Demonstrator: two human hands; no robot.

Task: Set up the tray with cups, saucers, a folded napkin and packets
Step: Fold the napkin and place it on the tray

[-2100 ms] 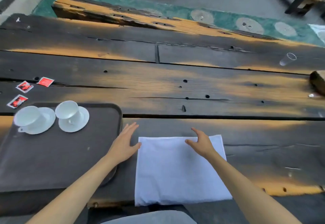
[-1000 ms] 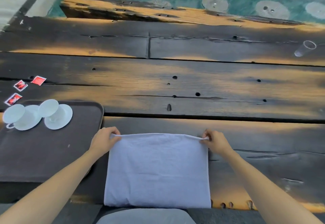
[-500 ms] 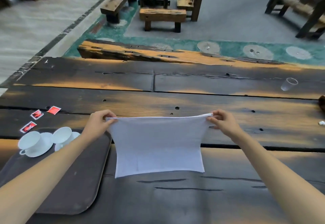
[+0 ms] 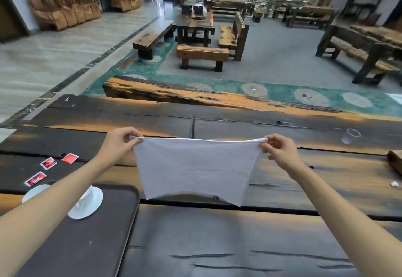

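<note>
Setting: hall of rough timber benches and tables, brick wall at the far end; in front, a dark plank worktop (image 4: pixel 217 239) with orange-worn patches.

Left hand (image 4: pixel 118 144): raised above the worktop, forearm reaching forward from lower left, fingers and thumb pinching the upper left corner of the napkin.

Right hand (image 4: pixel 280 150): raised at like height, forearm from lower right, pinching the upper right corner.

Napkin (image 4: pixel 195 168): white cloth, top edge stretched taut between both hands, body hanging free, lower edge clear of the worktop or nearly so.

Step in hand, by judgement: folding the napkin. Next move calls for laying it flat or bringing corners together evenly, then setting it on the tray.

Tray (image 4: pixel 87 244): dark, lower left, just beside the hanging cloth.

Cups and saucers: one saucer (image 4: pixel 91 207) with a cup on the tray, partly hidden by the left forearm; a second (image 4: pixel 34 190) peeps out beyond it.

Packets (image 4: pixel 48 163): three red ones on the worktop beyond the tray, not yet loaded.

Clear plastic cup (image 4: pixel 350 136): lying far right, well apart.
</note>
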